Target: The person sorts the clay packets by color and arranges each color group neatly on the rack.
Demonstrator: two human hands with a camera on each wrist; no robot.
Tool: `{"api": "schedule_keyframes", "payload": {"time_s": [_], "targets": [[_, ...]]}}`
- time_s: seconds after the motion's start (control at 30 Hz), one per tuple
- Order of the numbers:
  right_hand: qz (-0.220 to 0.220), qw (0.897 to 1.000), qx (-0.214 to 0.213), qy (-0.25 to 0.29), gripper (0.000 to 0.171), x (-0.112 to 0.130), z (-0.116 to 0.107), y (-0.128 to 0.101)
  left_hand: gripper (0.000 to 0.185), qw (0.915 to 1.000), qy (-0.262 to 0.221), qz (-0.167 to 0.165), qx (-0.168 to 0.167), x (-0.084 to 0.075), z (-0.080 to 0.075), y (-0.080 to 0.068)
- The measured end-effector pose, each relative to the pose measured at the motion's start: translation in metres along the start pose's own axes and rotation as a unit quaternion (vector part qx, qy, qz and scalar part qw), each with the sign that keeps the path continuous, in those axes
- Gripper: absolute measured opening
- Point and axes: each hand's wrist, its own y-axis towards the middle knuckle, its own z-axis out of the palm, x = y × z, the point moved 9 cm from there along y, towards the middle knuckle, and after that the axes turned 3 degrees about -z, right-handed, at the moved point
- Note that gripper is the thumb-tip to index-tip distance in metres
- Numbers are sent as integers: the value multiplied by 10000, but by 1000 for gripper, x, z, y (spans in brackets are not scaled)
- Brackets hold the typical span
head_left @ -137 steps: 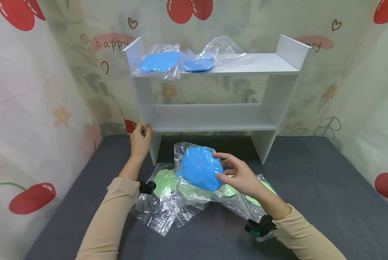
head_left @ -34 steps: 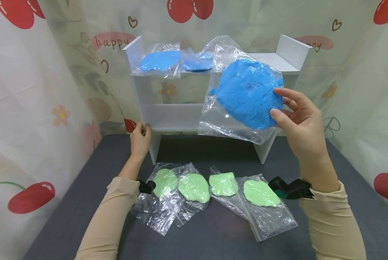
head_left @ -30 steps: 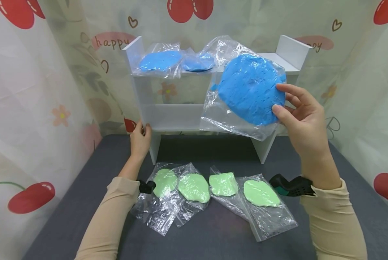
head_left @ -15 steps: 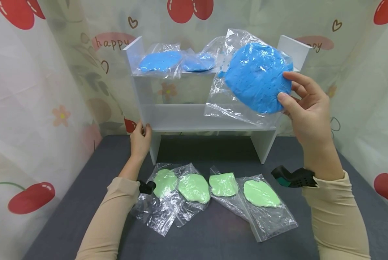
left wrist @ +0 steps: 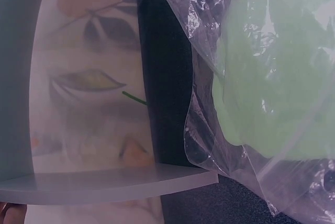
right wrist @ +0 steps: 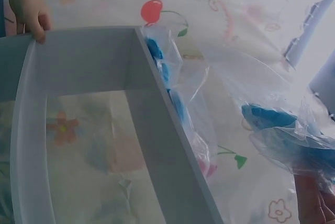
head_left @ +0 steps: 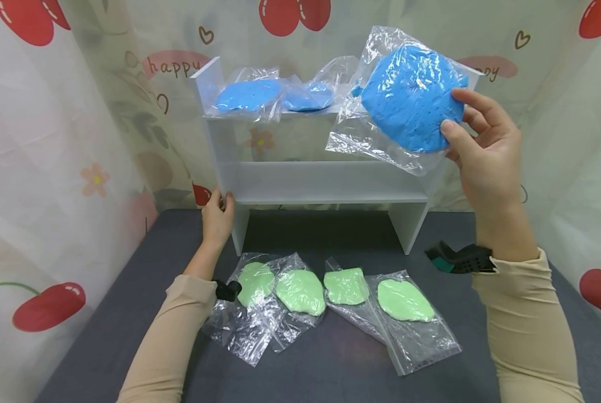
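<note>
My right hand point(head_left: 489, 148) pinches a clear zip bag of blue clay point(head_left: 411, 101) between thumb and fingers at its right edge, raised in front of the white shelf's top right. In the right wrist view this bag of blue clay point(right wrist: 272, 116) hangs beyond the shelf. My left hand point(head_left: 217, 221) grips the left side panel of the white shelf point(head_left: 330, 184) near the lower board; in the right wrist view the left hand point(right wrist: 31, 12) bends over the panel's edge. Two bags of blue clay, a left one point(head_left: 250, 95) and a right one point(head_left: 308, 98), lie on the top board.
Several bags of light green clay lie on the dark table point(head_left: 356, 358) before the shelf, among them a left bag point(head_left: 300, 291) and a right bag point(head_left: 405, 300). A printed curtain point(head_left: 54, 184) encloses the table. A thin cable shows at the right behind the right forearm.
My right hand has lifted the bag of blue clay from above the green bags, up and to the right, to the height of the top board. The left hand stays on the shelf.
</note>
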Motion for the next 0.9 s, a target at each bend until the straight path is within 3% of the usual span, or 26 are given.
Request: {"api": "schedule_keyframes", "payload": {"time_s": [0.9], "targets": [[640,9961,-571,-190,37,-16,-12,32,36,10000,-16,2,-17,0,0,0]]}}
